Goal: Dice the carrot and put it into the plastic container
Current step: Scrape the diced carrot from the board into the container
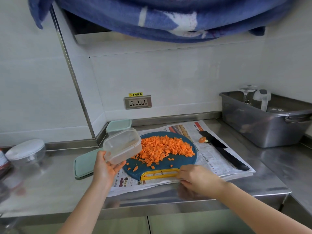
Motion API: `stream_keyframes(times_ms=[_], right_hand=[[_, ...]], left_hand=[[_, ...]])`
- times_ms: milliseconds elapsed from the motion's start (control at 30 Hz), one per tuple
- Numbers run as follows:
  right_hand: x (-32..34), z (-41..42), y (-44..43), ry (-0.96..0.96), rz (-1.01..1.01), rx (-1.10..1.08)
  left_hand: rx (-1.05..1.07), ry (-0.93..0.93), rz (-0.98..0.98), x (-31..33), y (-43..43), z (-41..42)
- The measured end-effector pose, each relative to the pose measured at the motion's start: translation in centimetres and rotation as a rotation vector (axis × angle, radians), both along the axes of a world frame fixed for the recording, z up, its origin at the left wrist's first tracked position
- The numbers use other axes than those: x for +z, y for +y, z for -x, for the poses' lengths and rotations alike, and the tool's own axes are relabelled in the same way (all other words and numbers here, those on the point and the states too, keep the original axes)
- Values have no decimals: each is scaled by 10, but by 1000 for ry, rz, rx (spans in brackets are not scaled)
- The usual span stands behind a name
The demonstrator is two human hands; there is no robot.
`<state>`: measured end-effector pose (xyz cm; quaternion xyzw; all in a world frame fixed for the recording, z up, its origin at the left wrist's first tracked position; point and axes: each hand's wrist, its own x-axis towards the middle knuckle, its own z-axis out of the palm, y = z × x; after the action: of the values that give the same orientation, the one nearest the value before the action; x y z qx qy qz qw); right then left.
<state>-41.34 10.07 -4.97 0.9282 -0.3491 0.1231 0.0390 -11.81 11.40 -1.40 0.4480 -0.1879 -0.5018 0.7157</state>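
Head view; left hand raised off the counter, forearm coming up from 7 o'clock of frame, palm up, thumb on the near wall and fingers under the base, gripping the plastic container; container clear, tilted with its mouth facing up and toward the camera, held over the board's 10 o'clock edge, nothing much visible inside; right hand enters from 5 o'clock, back of hand up, wrist low, fingers curled, pinching the rim of the cutting board at the right end of its yellow handle; handle sits at the board's 6 o'clock; diced carrot all on the board, heaped from centre toward 12 and 3 o'clock, a few loose bits scattered toward 7 o'clock; board round, dark blue, lying on newspaper; knife flat on the paper at the board's 3 o'clock, black blade far, handle near, not touching the board; carrot end just beside the blade at 1 o'clock of the board; mint lid flat on the counter at 9 o'clock, partly behind the left hand; second lidded container at 11 o'clock, behind the held one; grey tub well apart at 2 o'clock, upturned glass in it; wall socket at 12 o'clock; blue towel hanging across the top
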Motion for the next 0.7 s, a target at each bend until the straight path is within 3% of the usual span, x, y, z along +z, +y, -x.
stream_keyframes(times_ms=[167, 367, 500, 567, 633, 700], right_hand=[[9, -5, 3, 37, -67, -40], [12, 1, 24, -111, -269, -32], [25, 15, 14, -519, -509, -421], [27, 30, -9, -636, -580, -653], [31, 46, -29, -672, -592, -811], [34, 59, -41, -562, -476, -924]], left_hand=[[13, -28, -14, 1, 2, -7], [89, -98, -74, -4, -4, -10], [173, -148, -64, -2, -10, -4], [177, -140, -69, 0, -16, -6], [151, -169, -106, 2, -22, -7], [130, -196, -116, 5, -29, -7]])
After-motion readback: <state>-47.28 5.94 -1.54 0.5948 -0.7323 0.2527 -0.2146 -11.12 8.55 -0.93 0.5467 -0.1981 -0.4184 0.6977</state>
